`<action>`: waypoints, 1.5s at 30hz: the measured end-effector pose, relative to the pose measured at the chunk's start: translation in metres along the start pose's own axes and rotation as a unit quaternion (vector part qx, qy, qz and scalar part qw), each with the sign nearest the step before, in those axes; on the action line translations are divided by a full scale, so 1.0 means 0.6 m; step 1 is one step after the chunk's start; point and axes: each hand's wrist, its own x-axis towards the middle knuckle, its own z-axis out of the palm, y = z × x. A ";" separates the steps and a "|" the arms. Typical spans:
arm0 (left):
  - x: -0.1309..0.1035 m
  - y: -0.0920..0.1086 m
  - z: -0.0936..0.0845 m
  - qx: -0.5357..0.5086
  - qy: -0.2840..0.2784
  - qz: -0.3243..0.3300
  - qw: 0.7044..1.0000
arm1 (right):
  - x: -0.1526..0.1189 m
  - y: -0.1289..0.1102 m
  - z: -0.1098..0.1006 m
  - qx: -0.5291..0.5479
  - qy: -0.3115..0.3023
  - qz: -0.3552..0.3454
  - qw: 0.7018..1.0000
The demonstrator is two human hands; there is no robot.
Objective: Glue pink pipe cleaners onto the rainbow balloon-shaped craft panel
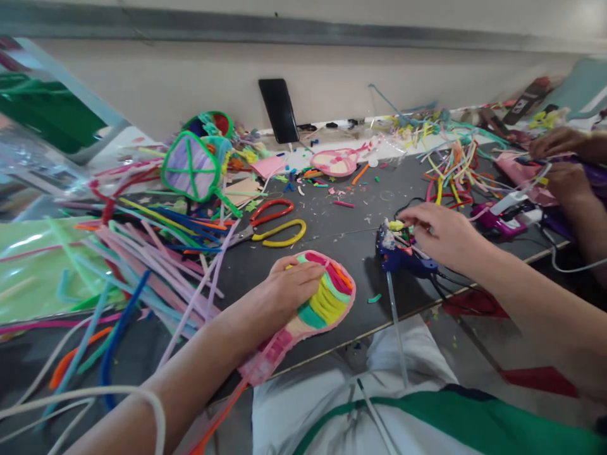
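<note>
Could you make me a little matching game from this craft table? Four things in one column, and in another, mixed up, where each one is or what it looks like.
Things
1. phone
2. scissors
3. blue glue gun
4. striped cutout

Places and looks
A. partly covered by the left hand
B. one red handle, one yellow handle
C. black, propped up by the wall
D. nearest the right hand

Right pairs: 1-C, 2-B, 3-D, 4-A
</note>
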 end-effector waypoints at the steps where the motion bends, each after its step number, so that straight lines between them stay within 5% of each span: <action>1: 0.001 0.004 -0.002 -0.001 0.005 -0.007 1.000 | -0.017 0.007 0.002 -0.009 -0.020 0.004 1.000; 6: 0.011 0.033 -0.038 0.029 -0.013 -0.013 0.999 | -0.082 0.000 0.034 -0.121 -0.140 0.023 0.982; 13: 0.017 0.045 -0.057 0.060 -0.028 -0.021 0.998 | -0.068 -0.016 0.060 -0.228 -0.153 0.018 0.961; 17: 0.015 0.045 -0.058 0.050 -0.033 -0.021 0.998 | -0.050 -0.016 0.038 -0.228 -0.118 0.030 0.966; 20: 0.013 0.043 -0.057 0.044 -0.034 -0.017 0.998 | -0.027 -0.004 0.002 -0.154 -0.064 0.069 0.984; 23: 0.011 0.039 -0.053 0.047 -0.020 -0.010 0.999 | -0.003 0.008 -0.028 0.059 0.008 0.196 0.979; 26: 0.009 0.036 -0.050 0.037 -0.011 -0.006 0.999 | 0.003 -0.002 -0.026 0.375 -0.014 0.259 0.890; 29: 0.007 0.035 -0.048 0.026 -0.011 -0.008 1.000 | -0.012 -0.035 0.006 0.540 -0.098 0.246 0.799; 32: 0.006 0.035 -0.051 0.024 -0.021 -0.012 0.999 | -0.034 -0.058 0.044 0.570 -0.112 0.270 0.768; 35: 0.007 0.035 -0.055 0.008 -0.040 -0.014 0.999 | -0.045 -0.049 0.062 0.526 -0.122 0.277 0.795; 40: 0.008 0.031 -0.057 -0.019 -0.043 -0.035 0.998 | -0.046 -0.020 0.039 0.473 -0.150 0.258 0.829; 45: 0.004 0.028 -0.052 -0.020 -0.043 -0.027 0.999 | -0.050 -0.033 0.031 0.485 -0.120 0.275 0.821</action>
